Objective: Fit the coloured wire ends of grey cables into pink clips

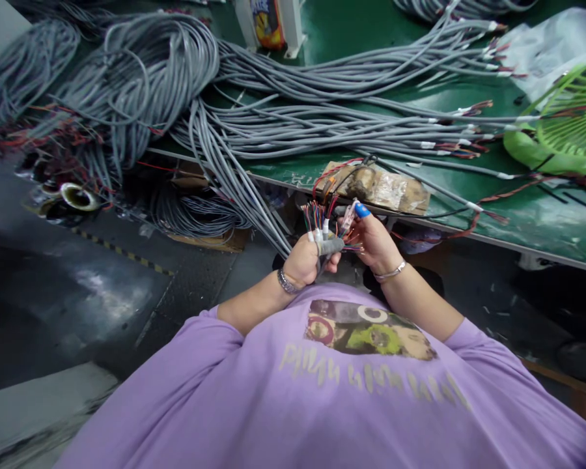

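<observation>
My left hand [303,259] is closed around a bundle of grey cables [268,225], just in front of the table edge. A grey cover sits on one of its digits. White-wrapped cable ends [317,233] stick up from the fist, with thin coloured wires [313,212] fanned out at their tips. My right hand [378,241] is closed beside them, fingers bent at loose wire ends [354,247]; a blue cover [362,210] is on one fingertip. Something pale shows by that fingertip, too small to make out. What exactly the right fingers grip is partly hidden.
Long grey cables [322,130] lie across the green table [532,215], with a coil [161,65] at the left. A taped cardboard piece [395,189] rests at the edge behind my hands. A green basket [561,124] stands right; more cable [190,215] lies below the table.
</observation>
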### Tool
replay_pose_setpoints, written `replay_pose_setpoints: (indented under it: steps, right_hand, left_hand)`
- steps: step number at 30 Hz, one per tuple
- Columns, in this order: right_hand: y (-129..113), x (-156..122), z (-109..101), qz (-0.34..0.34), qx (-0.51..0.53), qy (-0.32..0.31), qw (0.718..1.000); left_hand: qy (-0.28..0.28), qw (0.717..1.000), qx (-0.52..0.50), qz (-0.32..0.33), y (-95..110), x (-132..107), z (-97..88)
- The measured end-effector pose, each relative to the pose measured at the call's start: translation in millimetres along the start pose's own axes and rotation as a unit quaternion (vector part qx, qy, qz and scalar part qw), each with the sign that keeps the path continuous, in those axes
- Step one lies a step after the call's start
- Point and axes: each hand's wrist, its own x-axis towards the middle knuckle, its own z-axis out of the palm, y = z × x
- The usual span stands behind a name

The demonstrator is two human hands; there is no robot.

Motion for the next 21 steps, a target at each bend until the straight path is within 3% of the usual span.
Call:
replay_pose_setpoints:
  steps: [21]
  right_hand:
    - [6.3, 6.0, -1.9, 0.0, 0.046, 0.006, 0.999]
  left_hand:
    - [0.023, 0.999, -0.006, -0.026, -1.3, 3.7, 2.1]
